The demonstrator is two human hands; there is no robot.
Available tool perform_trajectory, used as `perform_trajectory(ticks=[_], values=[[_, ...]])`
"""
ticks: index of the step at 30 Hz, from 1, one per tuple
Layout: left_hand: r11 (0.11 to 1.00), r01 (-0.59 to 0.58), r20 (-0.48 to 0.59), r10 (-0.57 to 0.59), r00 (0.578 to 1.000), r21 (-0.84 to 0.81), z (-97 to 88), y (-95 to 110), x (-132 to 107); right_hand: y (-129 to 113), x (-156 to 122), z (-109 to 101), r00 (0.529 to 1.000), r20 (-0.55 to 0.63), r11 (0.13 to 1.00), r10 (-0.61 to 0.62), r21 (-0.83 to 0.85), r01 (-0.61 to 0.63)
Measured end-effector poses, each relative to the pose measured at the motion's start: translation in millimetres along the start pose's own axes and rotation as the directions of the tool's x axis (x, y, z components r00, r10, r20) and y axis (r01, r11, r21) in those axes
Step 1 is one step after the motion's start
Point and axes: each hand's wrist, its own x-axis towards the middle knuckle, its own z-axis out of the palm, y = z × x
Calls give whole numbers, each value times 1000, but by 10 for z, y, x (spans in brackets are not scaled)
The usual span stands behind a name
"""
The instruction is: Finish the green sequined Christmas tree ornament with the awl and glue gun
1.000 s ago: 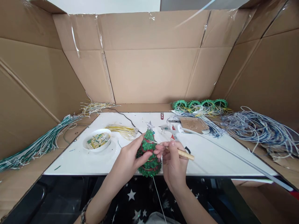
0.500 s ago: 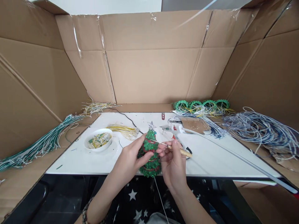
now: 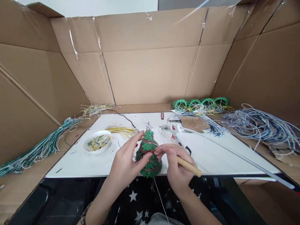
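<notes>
A small green beaded Christmas tree (image 3: 152,165) with red garlands and a clear star (image 3: 148,126) on top stands upright at the table's front edge. My left hand (image 3: 130,157) grips it from the left, thumb on its front and fingers behind. My right hand (image 3: 179,165) is closed round a wooden-handled tool (image 3: 191,167) with a thin metal shaft, like an awl or hook. Its tip reaches a red garland on the upper tree; the exact tip shape is too small to tell. A thin white cord (image 3: 160,197) hangs from the tree's base.
On the white table (image 3: 82,165) are a white bowl (image 3: 107,147) of wire pieces, yellow wires (image 3: 122,132) and a white glue gun (image 3: 174,129). Green rings (image 3: 194,104) lie at the back right. Wire bundles (image 3: 260,125) lie right and left. Cardboard walls (image 3: 150,75) surround the table.
My right hand has turned and shifted right and down, so the tool's handle now slants down to the right. My left hand keeps its hold on the tree. The view has shifted slightly.
</notes>
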Motion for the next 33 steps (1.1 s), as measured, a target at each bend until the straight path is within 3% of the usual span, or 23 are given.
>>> perform_trajectory(ticks=[5, 11, 20, 26, 33], values=[[987, -147, -60, 151, 987, 69, -4, 55, 19, -55, 21, -29, 986, 57, 980, -154, -119, 160], [974, -182, -8, 184, 983, 136, -54, 120, 65, -137, 100, -26, 979, 126, 970, -158, -165, 178], [962, -156, 72, 144, 987, 224, -113, 236, 121, -102, 117, 48, 991, 11, 990, 136, 44, -136], [961, -163, 42, 157, 987, 223, -93, 236, 104, -12, 39, 138, 917, -79, 885, 392, 304, -352], [939, -208, 38, 206, 978, 274, -108, 245, 107, -18, 9, 225, 863, -128, 806, 488, 444, -390]])
